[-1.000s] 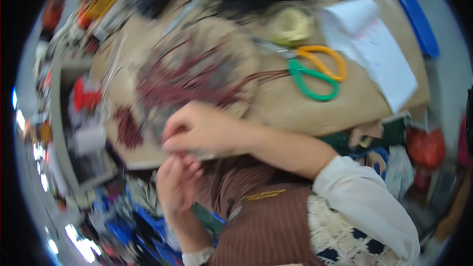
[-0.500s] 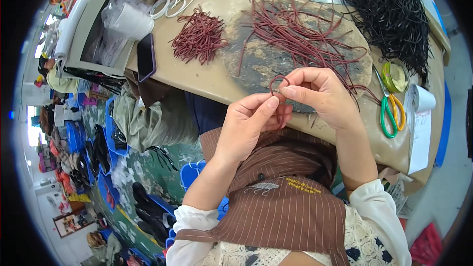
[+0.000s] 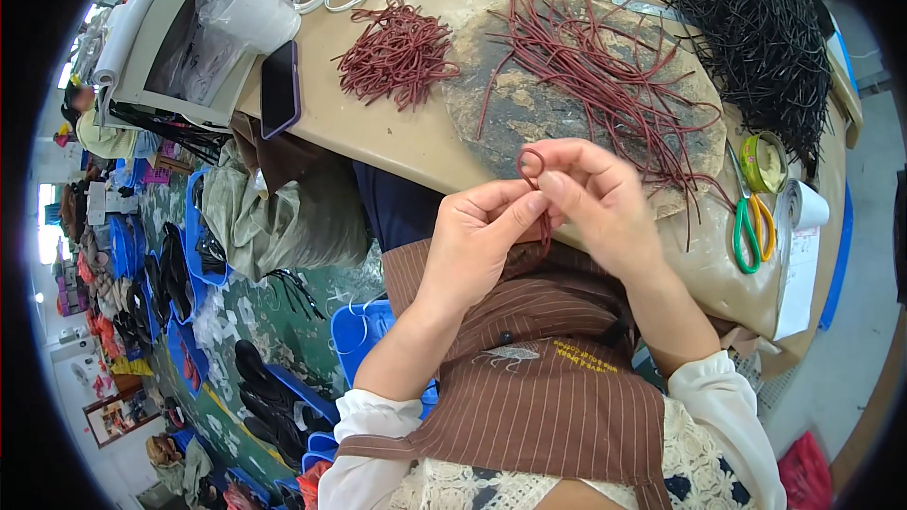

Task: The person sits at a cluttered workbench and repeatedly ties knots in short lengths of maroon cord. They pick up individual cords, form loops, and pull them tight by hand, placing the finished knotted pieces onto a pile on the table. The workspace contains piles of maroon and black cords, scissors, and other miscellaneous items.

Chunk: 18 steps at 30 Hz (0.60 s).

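Between my two hands, above the table's near edge, is a thin dark red cord (image 3: 531, 162) bent into a small loop. My left hand (image 3: 487, 236) pinches it with thumb and forefinger just under the loop, and the cord's lower part hangs past those fingers. My right hand (image 3: 597, 203) is closed at the loop's right side, its thumb and forefinger on the cord; its fingers are slightly blurred. Beyond my hands, many loose red cords (image 3: 605, 76) lie across a round worn board (image 3: 472, 85). Left of the board is a heap of shorter, curled red cords (image 3: 395, 55).
Black cords (image 3: 756, 47) are piled at the far right. Scissors (image 3: 748, 234) with green and yellow handles lie by a round tin (image 3: 763, 162) and a white roll (image 3: 805, 203). A phone (image 3: 280, 90) rests at the table's left edge, near a white cup-shaped object (image 3: 255, 17).
The cord's open bend has become a smaller, closed loop. My right hand has moved slightly down and turned inward, while my left still pinches the cord. The whole view has shifted a little.
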Each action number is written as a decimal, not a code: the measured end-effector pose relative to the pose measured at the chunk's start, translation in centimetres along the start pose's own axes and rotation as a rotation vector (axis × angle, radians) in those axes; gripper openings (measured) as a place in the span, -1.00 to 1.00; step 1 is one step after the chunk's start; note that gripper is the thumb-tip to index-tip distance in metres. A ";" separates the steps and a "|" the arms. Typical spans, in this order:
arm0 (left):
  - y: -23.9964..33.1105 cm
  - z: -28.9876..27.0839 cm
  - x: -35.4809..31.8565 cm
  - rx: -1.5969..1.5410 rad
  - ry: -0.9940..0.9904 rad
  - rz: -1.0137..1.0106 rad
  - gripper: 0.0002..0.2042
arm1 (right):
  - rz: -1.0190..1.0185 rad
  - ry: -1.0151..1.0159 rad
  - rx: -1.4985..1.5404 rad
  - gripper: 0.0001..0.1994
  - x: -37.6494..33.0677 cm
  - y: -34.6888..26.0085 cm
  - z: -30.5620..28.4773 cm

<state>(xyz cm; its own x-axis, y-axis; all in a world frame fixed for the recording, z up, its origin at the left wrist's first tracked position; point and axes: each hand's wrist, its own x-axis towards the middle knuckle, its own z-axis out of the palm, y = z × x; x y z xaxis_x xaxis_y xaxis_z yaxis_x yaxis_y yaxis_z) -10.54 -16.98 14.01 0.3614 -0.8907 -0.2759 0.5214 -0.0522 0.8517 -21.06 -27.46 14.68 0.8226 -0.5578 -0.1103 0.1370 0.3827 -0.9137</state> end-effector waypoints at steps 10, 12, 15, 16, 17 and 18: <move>2.3 -2.9 -2.4 -0.136 -0.091 -0.275 -0.84 | -0.046 -0.149 -0.457 -0.88 -2.7 -3.0 -3.0; 2.4 -1.3 -2.6 -0.096 -0.079 -0.356 -0.84 | -0.265 -0.213 -0.703 -0.89 -1.9 -4.0 -1.9; 1.3 -0.6 -2.1 -0.210 -0.060 -0.286 -0.84 | -0.479 -0.142 -0.870 -0.88 -1.0 -3.2 -0.7; 1.1 -0.4 -2.0 -0.256 -0.027 -0.264 -0.84 | -0.545 -0.080 -0.900 -0.88 -1.0 -2.8 -0.6; 0.8 -0.3 -2.0 -0.272 -0.031 -0.238 -0.83 | -0.609 -0.021 -0.927 -0.87 -1.1 -2.3 -0.4; 0.5 0.0 -2.0 -0.296 -0.019 -0.217 -0.83 | -0.674 0.038 -0.952 -0.86 -1.2 -1.7 -0.3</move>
<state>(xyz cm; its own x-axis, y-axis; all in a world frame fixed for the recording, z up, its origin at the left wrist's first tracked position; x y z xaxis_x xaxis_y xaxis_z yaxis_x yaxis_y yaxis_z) -11.05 -15.19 14.99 0.2048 -0.8813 -0.4259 0.7865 -0.1109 0.6076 -22.43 -27.62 16.23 0.7220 -0.4655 0.5119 0.0568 -0.6975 -0.7143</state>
